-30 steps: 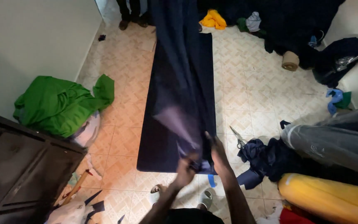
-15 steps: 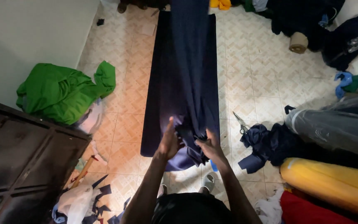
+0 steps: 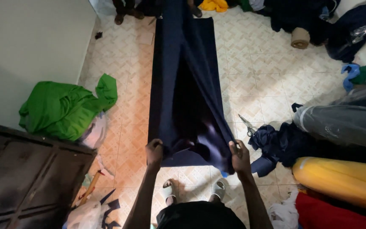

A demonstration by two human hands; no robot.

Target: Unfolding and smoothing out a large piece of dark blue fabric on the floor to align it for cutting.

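Note:
A long dark navy cloth [image 3: 183, 85] stretches away from me over the tiled floor, its far end held up by another person at the top of the view. My left hand [image 3: 154, 152] grips the near left corner of the cloth. My right hand [image 3: 239, 156] grips the near right corner. Both hands are spread apart, holding the near edge raised so the cloth sags between them. A second layer of the same cloth lies flat on the floor beneath.
A green cloth heap [image 3: 66, 108] lies left by the wall. A dark cabinet [image 3: 26, 178] stands at lower left. Scissors [image 3: 246, 125] lie on the tiles beside dark navy scraps [image 3: 276, 142]. Fabric rolls, yellow [image 3: 339, 180] and plastic-wrapped [image 3: 344, 121], lie at right.
My hands were together at the cloth's near end; they have moved apart to its two corners, spreading the edge wide.

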